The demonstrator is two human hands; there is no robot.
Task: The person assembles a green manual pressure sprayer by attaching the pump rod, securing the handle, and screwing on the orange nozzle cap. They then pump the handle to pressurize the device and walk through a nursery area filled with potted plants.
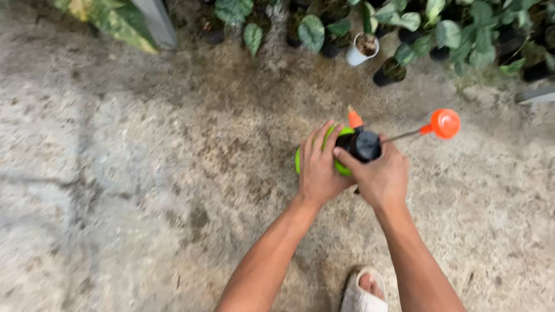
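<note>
Green pump sprayer point(341, 167) stands on the concrete ground point(115, 173) — left hand point(317, 167) clasps its rounded body, right hand point(378, 173) grips the black pump top point(365, 144); likely heavy if filled, slick plastic — hold the top handle

No packages, labels, signs or screens are showing anywhere here (only unprinted surfaces are appearing in this downward head view).

Rough, stained concrete ground point(115, 173) fills most of the view. Along the top edge stand leafy potted plants point(462, 34), among them a white pot point(359, 51) and a black pot point(388, 73). A pale sandal point(357, 297) shows at the bottom.
</note>
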